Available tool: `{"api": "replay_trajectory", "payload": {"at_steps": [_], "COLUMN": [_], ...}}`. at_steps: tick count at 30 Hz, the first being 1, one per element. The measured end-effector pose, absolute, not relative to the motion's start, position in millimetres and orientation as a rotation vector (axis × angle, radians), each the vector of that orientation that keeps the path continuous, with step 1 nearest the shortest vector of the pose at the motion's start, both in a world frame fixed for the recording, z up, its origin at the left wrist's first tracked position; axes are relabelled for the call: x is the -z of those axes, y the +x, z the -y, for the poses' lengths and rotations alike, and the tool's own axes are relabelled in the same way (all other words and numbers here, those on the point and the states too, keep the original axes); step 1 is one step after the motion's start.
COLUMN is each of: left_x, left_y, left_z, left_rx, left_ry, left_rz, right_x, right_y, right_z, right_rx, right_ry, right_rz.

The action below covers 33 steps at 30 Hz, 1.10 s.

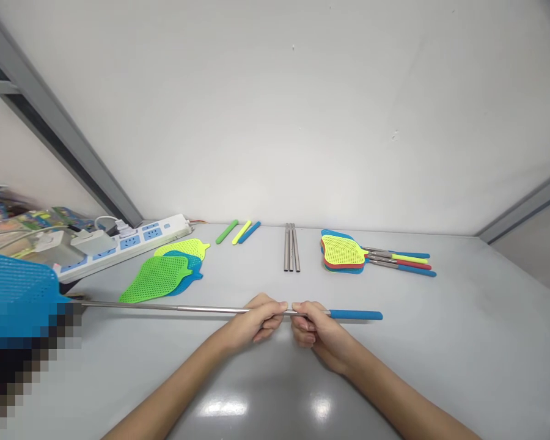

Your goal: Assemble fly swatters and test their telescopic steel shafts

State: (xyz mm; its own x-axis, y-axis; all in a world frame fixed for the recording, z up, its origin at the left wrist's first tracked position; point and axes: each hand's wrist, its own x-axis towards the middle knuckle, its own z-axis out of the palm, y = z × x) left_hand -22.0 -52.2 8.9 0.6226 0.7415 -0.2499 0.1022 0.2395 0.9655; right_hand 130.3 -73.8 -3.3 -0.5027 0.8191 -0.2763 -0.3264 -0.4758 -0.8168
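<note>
A blue fly swatter (pixel 178 308) with a long, extended metal telescopic rod lies level across the view, its mesh head at the far left and its blue handle at the right. My left hand (pixel 262 316) is closed around the middle of the rod. Close beside it, my right hand (pixel 312 324) grips the rod just left of the blue handle. Both thumbs rest along the metal, nearly meeting. Behind the rod on the left, loose green (pixel 158 278), blue and yellow swatter heads overlap on the grey table (pixel 256 397).
Green (pixel 227 232), yellow and blue handle sleeves lie at the back, beside three metal rods (pixel 292 247). Several shortened fly swatters (pixel 346 252) are stacked at the back right. A power strip (pixel 132 244) with plugged-in adapters stands at left, before the wall (pixel 302 122).
</note>
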Motion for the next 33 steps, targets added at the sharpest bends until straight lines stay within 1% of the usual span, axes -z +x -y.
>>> {"api": "replay_trajectory", "payload": {"at_steps": [33], "left_x": [-18], "left_y": [-39], "left_z": [45], "left_rx": [-0.485], "left_ry": [1.329], "left_rz": [-0.818], "right_x": [-1], "right_y": [141], "right_z": [69], "right_rx": [-1.961], "right_ry": [-0.877], "right_rz": [1.048]}}
